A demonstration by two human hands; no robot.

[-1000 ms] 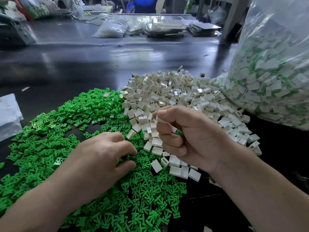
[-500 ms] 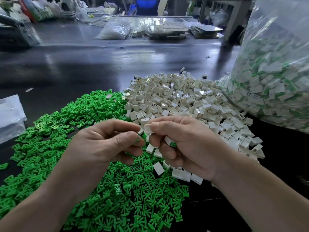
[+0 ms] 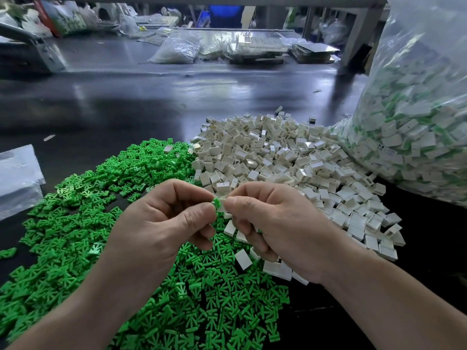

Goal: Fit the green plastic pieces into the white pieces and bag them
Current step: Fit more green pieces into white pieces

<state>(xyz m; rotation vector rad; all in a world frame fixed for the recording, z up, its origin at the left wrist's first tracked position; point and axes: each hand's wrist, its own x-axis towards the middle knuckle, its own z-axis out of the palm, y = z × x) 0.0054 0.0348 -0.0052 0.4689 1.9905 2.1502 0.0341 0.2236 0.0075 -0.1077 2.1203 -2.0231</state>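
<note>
A wide heap of green plastic pieces (image 3: 75,223) covers the dark table at the left and front. Beside it on the right lies a heap of white pieces (image 3: 290,157). Above the seam between the two heaps, my left hand (image 3: 161,223) pinches one green piece (image 3: 216,202) between thumb and forefinger. My right hand (image 3: 275,223) pinches a white piece (image 3: 223,200) against it, fingertip to fingertip; more pieces seem tucked in its curled fingers. A big clear bag (image 3: 417,122) of assembled white-and-green pieces stands at the right.
A folded clear plastic bag (image 3: 17,173) lies at the left edge. The dark glossy table (image 3: 126,102) runs back to other bags (image 3: 177,50) and stacked trays (image 3: 255,50) at the far side.
My left hand rose from the green heap with a green piece. Both hands came together and lifted, and the green piece now meets the white piece at my fingertips.
</note>
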